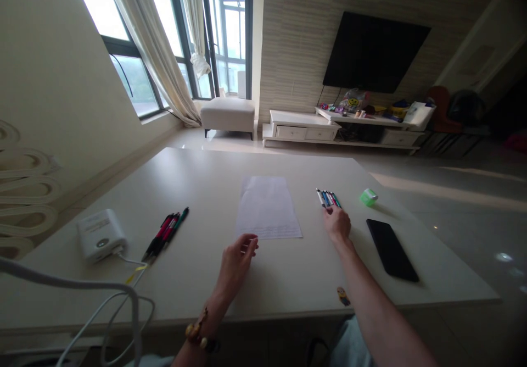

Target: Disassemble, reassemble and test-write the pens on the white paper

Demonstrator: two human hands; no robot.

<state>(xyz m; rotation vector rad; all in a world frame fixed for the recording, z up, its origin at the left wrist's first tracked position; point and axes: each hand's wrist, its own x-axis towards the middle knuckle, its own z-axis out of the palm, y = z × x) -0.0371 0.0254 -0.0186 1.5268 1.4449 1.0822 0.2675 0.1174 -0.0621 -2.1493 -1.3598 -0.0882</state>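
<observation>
A white sheet of paper (pixel 267 205) lies in the middle of the white table. Just at its near edge hovers my left hand (pixel 239 257), fingers loosely bent and apart, with nothing in them. To the right of the paper, several pens (pixel 328 196) in white, blue, red and green lie side by side. My right hand (pixel 338 225) is closed at their near ends, its fingertips on a pen; the hand hides the pens' lower parts. A second group of pens (pixel 167 232), dark with red and green barrels, lies on the left.
A white power bank-like box (pixel 102 236) with a cable stands at the left. On the right are a black phone (pixel 391 249) and a small green-and-white object (pixel 368 196). A cartoon sticker (pixel 343 296) is near the front edge of the table (pixel 288 295).
</observation>
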